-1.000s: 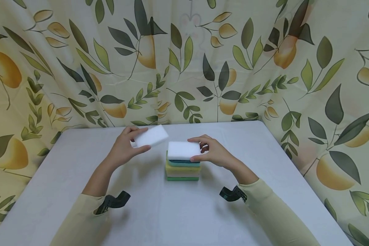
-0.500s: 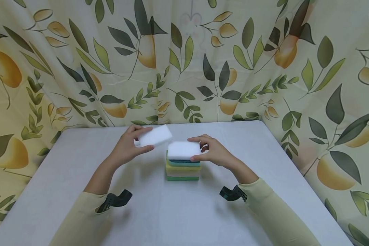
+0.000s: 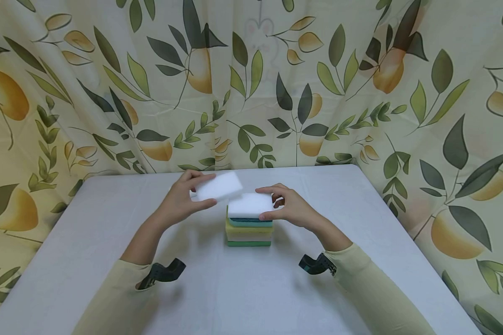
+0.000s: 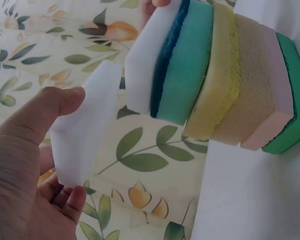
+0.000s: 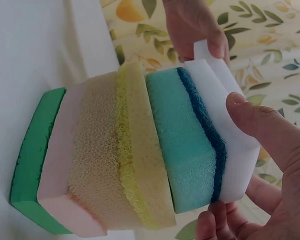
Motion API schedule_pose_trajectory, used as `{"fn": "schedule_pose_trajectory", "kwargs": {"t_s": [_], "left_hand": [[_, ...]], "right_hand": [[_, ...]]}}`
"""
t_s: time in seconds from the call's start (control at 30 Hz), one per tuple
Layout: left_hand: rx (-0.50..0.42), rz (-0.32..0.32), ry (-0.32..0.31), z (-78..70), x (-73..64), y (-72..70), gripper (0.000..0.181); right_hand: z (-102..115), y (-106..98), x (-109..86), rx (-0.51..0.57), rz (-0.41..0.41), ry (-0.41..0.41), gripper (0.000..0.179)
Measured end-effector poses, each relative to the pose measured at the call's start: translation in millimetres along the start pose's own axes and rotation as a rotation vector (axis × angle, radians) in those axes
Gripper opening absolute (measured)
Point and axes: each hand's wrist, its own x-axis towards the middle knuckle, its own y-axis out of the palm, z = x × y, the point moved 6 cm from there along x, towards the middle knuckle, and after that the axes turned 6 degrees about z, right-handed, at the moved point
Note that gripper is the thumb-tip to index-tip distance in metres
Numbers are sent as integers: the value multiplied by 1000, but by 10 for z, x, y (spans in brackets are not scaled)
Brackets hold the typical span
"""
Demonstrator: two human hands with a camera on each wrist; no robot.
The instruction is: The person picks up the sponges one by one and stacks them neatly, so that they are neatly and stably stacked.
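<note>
My left hand (image 3: 182, 199) pinches a white sponge (image 3: 220, 186) between thumb and fingers, slightly tilted, in the air just left of and above a stack of sponges. On top of that stack lies another white sponge (image 3: 248, 205); my right hand (image 3: 292, 208) holds it by its right side, thumb in front and fingers behind. Under it, the right wrist view shows a teal sponge (image 5: 182, 145) with a dark blue scouring layer, a yellow sponge (image 5: 147, 145), a coarse tan layer (image 5: 95, 145), a pink layer (image 5: 60, 150) and a green base layer (image 5: 37, 160).
The stack stands on a white-covered table (image 3: 234, 293), around its middle. Behind the table hangs a curtain (image 3: 251, 83) printed with leaves and fruit. A dark strap-like device (image 3: 163, 271) sits at the left wrist, a similar device (image 3: 317, 264) at the right.
My left hand has moved a little to the right with its white sponge, bringing it closer to the top of the stack. The right hand and the stack have stayed in place.
</note>
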Motion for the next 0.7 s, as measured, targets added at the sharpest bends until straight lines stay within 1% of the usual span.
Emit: {"fn": "schedule_pose_trajectory", "kwargs": {"t_s": [0.2,0.43,0.7], "left_hand": [[-22,22,36,-97,21,60,64],[-63,47,50,-181,53,110,63],[-48,73,100,-270,90,174,61]], "right_hand": [[-7,-5,-2,2,2,6,70],[-9,-10,1,6,4,13,71],[-8,-12,11,17,-1,13,73]]}}
